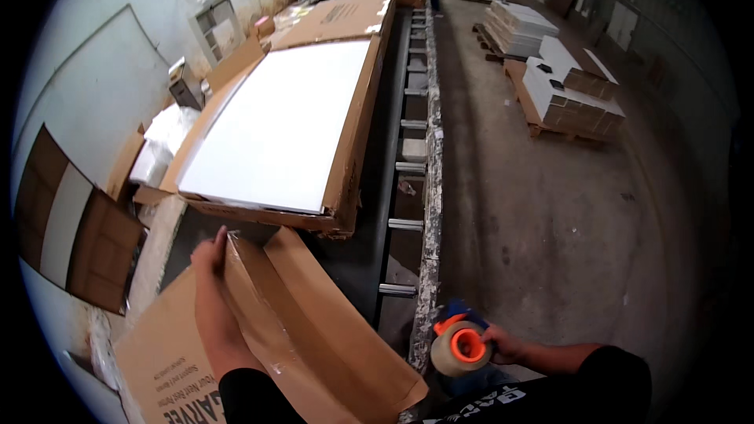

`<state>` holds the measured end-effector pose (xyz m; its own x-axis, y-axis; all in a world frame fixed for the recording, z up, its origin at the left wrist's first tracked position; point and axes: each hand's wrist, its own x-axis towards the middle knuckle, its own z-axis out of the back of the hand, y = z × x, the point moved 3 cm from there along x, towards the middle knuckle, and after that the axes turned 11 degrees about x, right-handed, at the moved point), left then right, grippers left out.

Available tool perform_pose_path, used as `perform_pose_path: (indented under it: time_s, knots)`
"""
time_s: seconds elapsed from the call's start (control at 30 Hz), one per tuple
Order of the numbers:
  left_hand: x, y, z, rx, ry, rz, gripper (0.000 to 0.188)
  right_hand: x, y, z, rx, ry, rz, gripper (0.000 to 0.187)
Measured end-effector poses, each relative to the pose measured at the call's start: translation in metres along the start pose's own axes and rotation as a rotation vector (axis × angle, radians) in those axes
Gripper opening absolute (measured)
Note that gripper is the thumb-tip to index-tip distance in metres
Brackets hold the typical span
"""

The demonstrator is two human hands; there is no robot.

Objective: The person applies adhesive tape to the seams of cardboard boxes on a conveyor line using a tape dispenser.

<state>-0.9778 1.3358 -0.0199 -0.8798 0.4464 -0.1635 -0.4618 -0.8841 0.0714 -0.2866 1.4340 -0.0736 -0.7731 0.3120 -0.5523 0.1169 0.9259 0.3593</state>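
My left hand (210, 255) lies flat on the far end of a brown cardboard carton (314, 338) in front of me, fingers pressing its upper edge where clear tape runs along the seam. My right hand (503, 343) hangs off to the right, over the floor, gripping a tape dispenser (462, 345) with an orange core and a roll of clear tape. Beyond the carton lies a larger open cardboard box (349, 165) holding a big white panel (279, 129).
A roller conveyor frame (408, 165) runs away from me beside the boxes. More flat cartons (345, 20) lie further up the line. Pallets of white panels and boxes (569, 90) stand on the concrete floor to the right. A white wall and shelf (214, 23) are at left.
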Motion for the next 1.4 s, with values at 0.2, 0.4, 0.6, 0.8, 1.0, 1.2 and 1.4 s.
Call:
perform_pose_path:
  time_s: [0.2,0.4,0.6,0.8,1.0,1.2,1.4]
  knots:
    - [-0.01,0.007,0.0,0.013,-0.247,0.025,0.08,0.019,0.036,0.053,0.018,-0.105,-0.053,0.062]
    - [-0.065,-0.032,-0.002,0.028,-0.264,-0.063,0.078,0.024,0.043,0.086,-0.018,-0.018,-0.073,0.058]
    - [-0.2,-0.097,-0.01,0.034,-0.198,-0.181,0.08,-0.014,0.041,0.119,0.088,0.058,-0.165,0.053]
    - [-0.377,-0.147,-0.031,0.111,-0.109,-0.281,0.078,-0.08,0.053,0.161,-0.233,0.149,-0.181,0.062]
    - [-0.588,-0.19,-0.061,0.104,-0.296,-0.642,0.083,-0.121,0.031,0.183,-0.4,0.253,-0.302,0.077]
    - [-0.74,-0.041,-0.1,0.224,-0.026,0.293,0.122,-0.091,-0.031,0.131,-0.496,0.526,-0.312,0.082]
    - [-0.761,-0.013,-0.12,0.304,-0.193,0.219,0.124,-0.054,-0.061,0.093,-0.443,0.486,-0.31,0.084]
